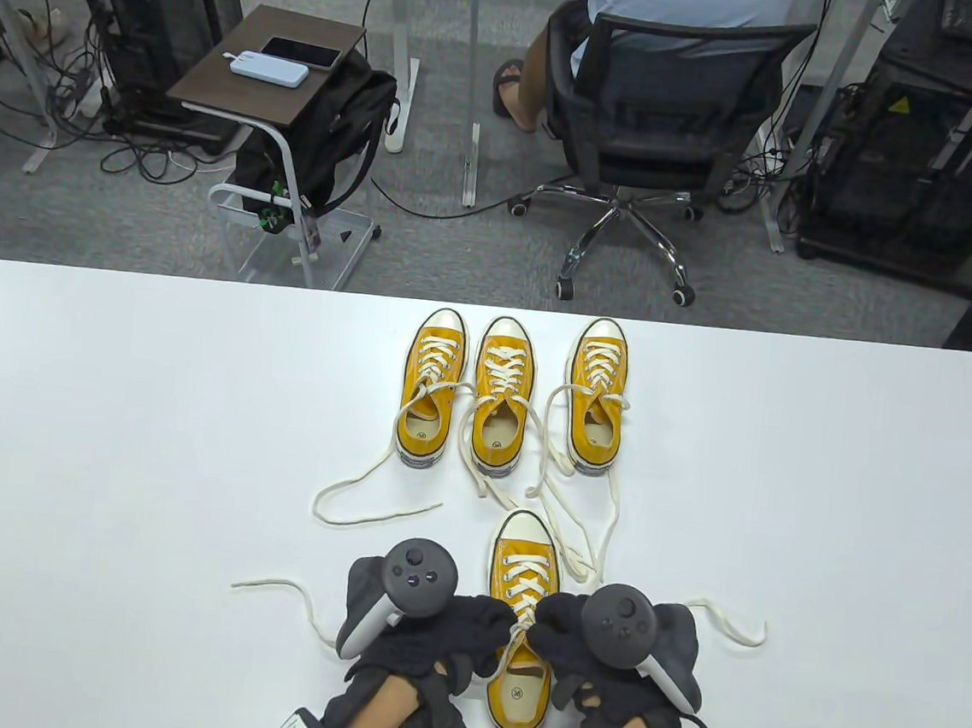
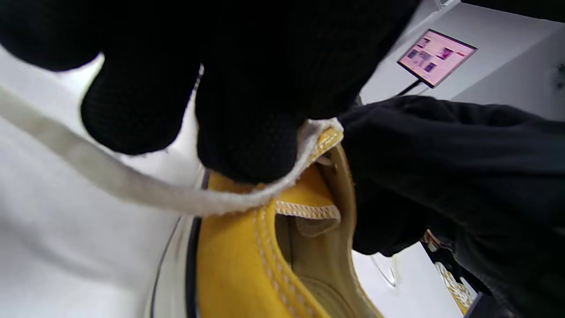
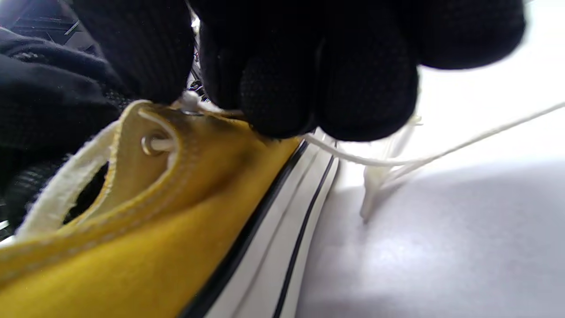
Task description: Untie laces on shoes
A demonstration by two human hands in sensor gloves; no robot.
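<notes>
Four yellow low-top sneakers with white laces are on the white table [image 1: 102, 430]. The nearest sneaker [image 1: 516, 693] lies between my hands, toe pointing away. My left hand [image 1: 489, 620] pinches its lace at the left eyelet edge; the lace [image 2: 132, 185] runs out to the left under my fingers [image 2: 247, 145]. My right hand [image 1: 549, 621] grips the lace at the right eyelet edge, fingers [image 3: 326, 97] pressed on the shoe's rim [image 3: 145, 128]. That lace [image 3: 441, 154] trails off to the right. The knot area is hidden by both hands.
Three more sneakers stand in a row further back: left [image 1: 430, 393], middle [image 1: 499, 408], right [image 1: 596, 400], with loose laces spread over the table toward the near shoe. Loose lace ends lie at left [image 1: 284, 592] and right [image 1: 732, 621]. An office chair [image 1: 655, 123] stands beyond the table.
</notes>
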